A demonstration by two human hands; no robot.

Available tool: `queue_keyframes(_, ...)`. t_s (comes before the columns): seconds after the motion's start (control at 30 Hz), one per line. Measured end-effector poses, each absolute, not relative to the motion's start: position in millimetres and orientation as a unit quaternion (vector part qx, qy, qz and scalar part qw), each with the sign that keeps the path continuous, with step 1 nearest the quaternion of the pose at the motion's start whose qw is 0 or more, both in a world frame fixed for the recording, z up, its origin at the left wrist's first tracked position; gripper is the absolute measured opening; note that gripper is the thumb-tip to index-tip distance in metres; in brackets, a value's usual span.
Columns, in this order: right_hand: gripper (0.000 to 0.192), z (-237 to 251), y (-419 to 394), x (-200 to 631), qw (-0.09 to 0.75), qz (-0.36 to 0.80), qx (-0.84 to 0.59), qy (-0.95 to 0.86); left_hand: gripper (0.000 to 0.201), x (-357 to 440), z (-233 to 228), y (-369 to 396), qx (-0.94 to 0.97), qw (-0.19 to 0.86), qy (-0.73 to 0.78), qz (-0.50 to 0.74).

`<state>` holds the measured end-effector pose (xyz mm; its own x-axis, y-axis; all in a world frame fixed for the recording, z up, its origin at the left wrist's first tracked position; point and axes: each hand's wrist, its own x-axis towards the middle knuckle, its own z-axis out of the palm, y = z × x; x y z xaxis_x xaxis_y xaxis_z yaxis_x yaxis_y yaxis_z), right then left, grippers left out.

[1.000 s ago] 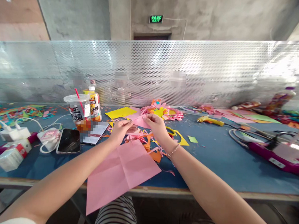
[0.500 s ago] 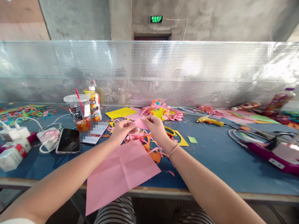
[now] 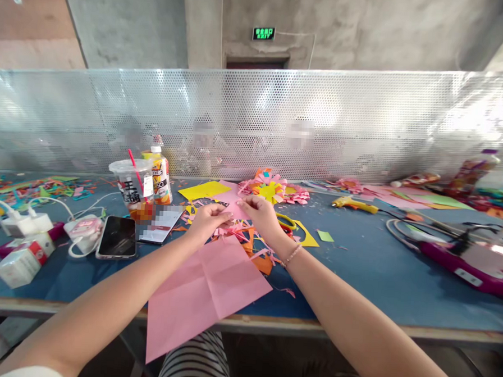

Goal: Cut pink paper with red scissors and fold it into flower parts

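Centre of frame: left hand (image 3: 207,223) and right hand (image 3: 263,216) meet over a small paper piece (image 3: 234,209)
Below the hands: large creased sheet (image 3: 208,290) overhangs the table's (image 3: 378,268) near edge
Behind the hands: paper flowers (image 3: 272,189)
Left of hands: phone (image 3: 117,236), with lidded cup (image 3: 131,188) and bottle (image 3: 160,175) behind it
Far left: charger box (image 3: 20,263)
Right of centre: glue gun (image 3: 354,203)
Across the back: perforated screen (image 3: 364,121)

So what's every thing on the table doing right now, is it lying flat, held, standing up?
Left hand: pinching the small pink paper.
Right hand: pinching the same paper.
Small pink paper: held between both hands, above the scraps.
Big pink sheet: flat, creased, hanging over the table edge.
Phone: face up, screen dark.
Plastic cup: upright, straw in.
Bottle: upright, capped.
Glue gun: lying down.
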<state>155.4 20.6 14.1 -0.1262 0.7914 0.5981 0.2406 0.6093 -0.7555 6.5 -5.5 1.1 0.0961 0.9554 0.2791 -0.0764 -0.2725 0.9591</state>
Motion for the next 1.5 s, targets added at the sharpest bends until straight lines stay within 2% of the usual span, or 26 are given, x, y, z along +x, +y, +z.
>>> queue_keyframes(0.33, 0.013, 14.6, 17.9, 157.8, 0.538, 0.172, -0.355, -0.745, 0.027, 5.7, 3.3, -6.4, 0.583, 0.470, 0.402, 0.527)
queue_keyframes(0.9, 0.015, 19.2, 16.6, 158.4, 0.549, 0.210, -0.369, -0.720, 0.025, 8.3, 4.9, -7.8, 0.558, 0.485, 0.378, 0.558)
queue_keyframes(1.1, 0.015, 13.3, 17.7, 158.0, 0.541, 0.156, -0.360, -0.744, 0.035, 6.7, -1.5, -0.8, 0.510, 0.512, 0.336, 0.604)
queue_keyframes(1.33, 0.015, 12.4, 10.3, 156.2, 0.525, 0.084, -0.337, -0.777, 0.038, 8.7, -3.7, -1.6, 0.526, 0.499, 0.347, 0.594)
queue_keyframes(1.5, 0.014, 13.5, 10.4, 156.8, 0.521, 0.070, -0.347, -0.777, 0.027, 8.1, -1.8, -2.7, 0.533, 0.496, 0.354, 0.587)
